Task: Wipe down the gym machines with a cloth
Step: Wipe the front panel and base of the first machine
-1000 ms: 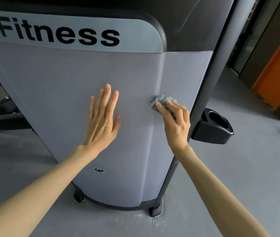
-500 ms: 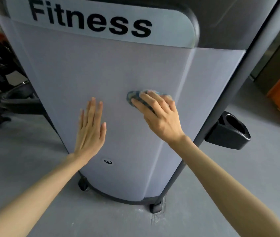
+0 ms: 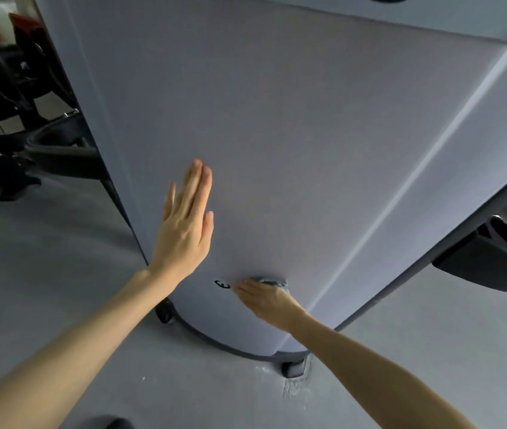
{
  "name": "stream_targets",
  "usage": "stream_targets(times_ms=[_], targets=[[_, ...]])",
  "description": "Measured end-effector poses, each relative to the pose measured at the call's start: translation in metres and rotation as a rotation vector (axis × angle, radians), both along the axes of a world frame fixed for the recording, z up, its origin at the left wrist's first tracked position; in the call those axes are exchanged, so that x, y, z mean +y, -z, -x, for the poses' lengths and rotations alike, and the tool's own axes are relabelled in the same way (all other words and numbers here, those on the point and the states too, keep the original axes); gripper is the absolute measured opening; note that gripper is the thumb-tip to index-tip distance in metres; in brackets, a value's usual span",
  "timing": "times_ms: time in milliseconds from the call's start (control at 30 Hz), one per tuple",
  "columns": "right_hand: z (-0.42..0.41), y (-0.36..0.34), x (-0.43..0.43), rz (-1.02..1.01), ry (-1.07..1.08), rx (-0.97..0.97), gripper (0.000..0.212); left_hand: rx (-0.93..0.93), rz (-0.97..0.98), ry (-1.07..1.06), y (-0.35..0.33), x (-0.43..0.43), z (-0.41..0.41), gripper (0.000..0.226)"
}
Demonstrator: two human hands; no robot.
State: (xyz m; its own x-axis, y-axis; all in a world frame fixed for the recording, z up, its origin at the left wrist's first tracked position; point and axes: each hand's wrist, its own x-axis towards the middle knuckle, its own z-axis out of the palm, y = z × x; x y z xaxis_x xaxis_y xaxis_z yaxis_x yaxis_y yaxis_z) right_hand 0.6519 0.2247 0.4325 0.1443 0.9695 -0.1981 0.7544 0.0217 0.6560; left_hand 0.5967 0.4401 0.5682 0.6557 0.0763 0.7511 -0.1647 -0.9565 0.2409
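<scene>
The gym machine's large grey shroud panel (image 3: 292, 134) fills most of the head view. My left hand (image 3: 184, 227) lies flat against the panel, fingers straight and together, pointing up. Low on the panel, my right hand (image 3: 264, 300) presses a small blue cloth (image 3: 269, 280) against the surface, just right of a small black "3" label (image 3: 222, 284). Only the cloth's upper edge shows above my fingers. A vertical crease in the panel runs up to the right of the cloth.
A black cup holder (image 3: 490, 258) juts from the machine's right side. Black feet (image 3: 292, 368) hold the base on the grey floor (image 3: 44, 274). Dark frames of other equipment (image 3: 7, 119) stand at the left. A dark shape (image 3: 116, 424) sits at the bottom edge.
My right hand has slid the cloth down the panel from mid height to near the base. The view has dropped and moved closer; the "Fitness" lettering is out of sight. My left hand stays flat.
</scene>
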Motion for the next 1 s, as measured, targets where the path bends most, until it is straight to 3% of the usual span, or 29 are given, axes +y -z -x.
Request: stream_targets(times_ms=[67,100,200,300,367,467,567,700,767,800,867,1000], targets=[[0.011,0.016,0.002,0.159,0.125,-0.027,0.053,-0.002,-0.032,-0.019,0.001,0.003,0.001,0.065],[0.012,0.015,0.003,0.133,0.129,-0.02,0.047,0.003,-0.062,-0.033,0.001,0.005,0.001,0.066],[0.002,-0.026,0.012,-0.173,-0.016,0.083,0.024,0.008,-0.081,-0.048,0.001,0.006,0.001,0.066],[-0.01,-0.107,0.007,-0.617,-0.139,0.005,0.04,-0.002,0.022,-0.031,0.002,-0.003,0.0,0.07],[-0.013,-0.152,-0.003,-0.8,-0.156,-0.046,0.042,-0.006,0.068,-0.015,0.003,-0.008,0.0,0.074],[-0.019,-0.159,-0.024,-0.927,-0.119,-0.075,0.049,-0.001,0.101,-0.019,0.003,-0.012,-0.001,0.078],[-0.022,-0.093,-0.045,-0.597,-0.122,-0.058,0.051,0.013,0.136,-0.051,0.002,-0.02,-0.001,0.074],[-0.013,-0.007,-0.054,0.154,0.033,-0.083,0.058,-0.004,0.186,-0.094,0.0,-0.033,-0.003,0.07],[-0.014,0.014,-0.057,0.306,0.0,-0.041,0.061,0.003,0.194,-0.104,0.0,-0.034,-0.002,0.07],[-0.015,0.015,-0.059,0.287,-0.029,-0.026,0.057,0.01,0.179,-0.102,0.0,-0.032,0.0,0.07],[-0.015,0.001,-0.061,0.079,-0.097,-0.074,0.051,0.015,0.126,-0.094,0.0,-0.023,0.001,0.069],[-0.024,-0.083,-0.071,-0.588,-0.226,-0.044,0.043,0.026,0.145,-0.105,-0.002,-0.028,0.002,0.068]])
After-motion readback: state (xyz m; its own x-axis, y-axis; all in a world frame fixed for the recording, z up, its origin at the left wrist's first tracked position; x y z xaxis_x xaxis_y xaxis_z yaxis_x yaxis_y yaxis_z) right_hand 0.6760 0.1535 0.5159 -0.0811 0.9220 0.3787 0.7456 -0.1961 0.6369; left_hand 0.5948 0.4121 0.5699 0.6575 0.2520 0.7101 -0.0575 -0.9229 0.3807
